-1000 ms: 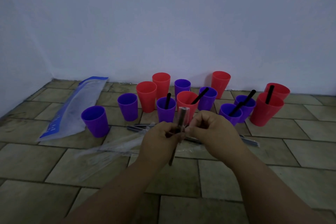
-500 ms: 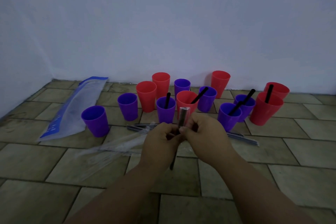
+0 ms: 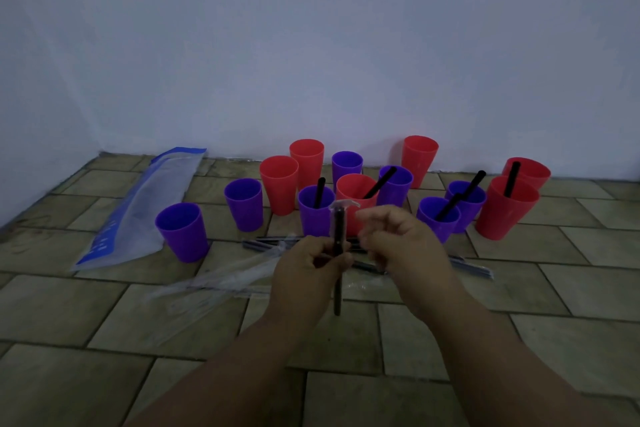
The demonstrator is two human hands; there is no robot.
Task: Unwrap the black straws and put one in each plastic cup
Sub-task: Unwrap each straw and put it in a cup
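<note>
One slim black straw point(image 3: 338, 225), upright, in crinkly clear film point(image 3: 343, 205)

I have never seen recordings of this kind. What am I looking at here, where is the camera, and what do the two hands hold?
No machine here: a person works with bare hands. The one camera sits on the person's head and looks forward and down, so the arms enter from below. On the tiled floor stand red cups and purple cups; several already hold a black straw. Near them lie a blue-and-clear bag, spare wrapped straws and loose clear wrappers. The left hand grips one upright wrapped straw; its clear wrapper sticks out at the top. The right hand is beside it, blurred, so I cannot tell whether it pinches anything.
</note>
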